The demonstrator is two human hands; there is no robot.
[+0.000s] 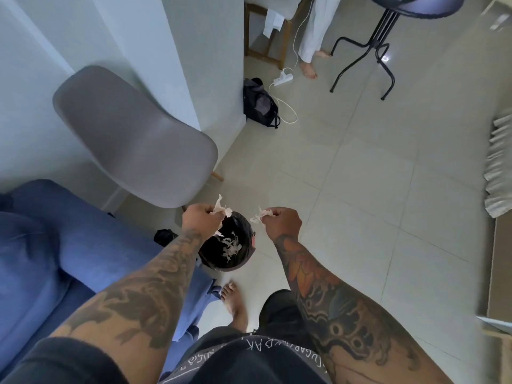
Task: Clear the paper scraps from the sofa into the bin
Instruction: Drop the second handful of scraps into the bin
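Two hands: left hand point(198, 217) and right hand point(282, 221) fisted around white torn paper scraps point(220, 210), above bin.
Bin: round black-lined bin point(210, 257) on floor beside blue fabric sofa point(41, 245), more scraps inside.

Two hands, the left hand point(200, 217) and the right hand point(282, 221), each grip one bunch of paper scraps point(221, 210). One bin point(225, 246), one sofa point(55, 245), one grey chair point(133, 137), one wooden stool point(267, 31), one round table point(415, 6), one black bag point(259, 103), one power strip point(283, 78).
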